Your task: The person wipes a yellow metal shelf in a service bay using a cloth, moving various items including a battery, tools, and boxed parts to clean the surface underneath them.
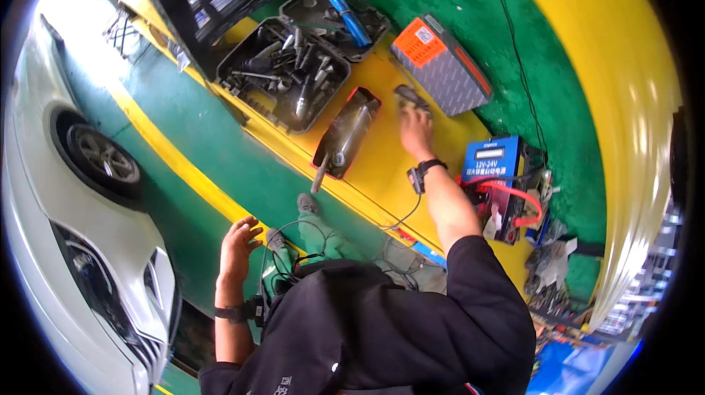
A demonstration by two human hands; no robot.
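Note:
My right hand reaches over the yellow bench top. Its fingers are on the near end of a small dark object, blurred and too unclear to name. To the left of that hand lies a red-rimmed, dark open tray. Inside the tray are a long metal tool and a ring-shaped metal part. A flat bar sticks out over its near end. My left hand hangs in the air beside the bench, fingers apart and slightly bent, holding nothing.
Sockets and other tools fill an open black case; a blue bundle lies in its lid. A grey box with an orange label and a blue jump starter with red cable stand rightward. A white car is parked at left.

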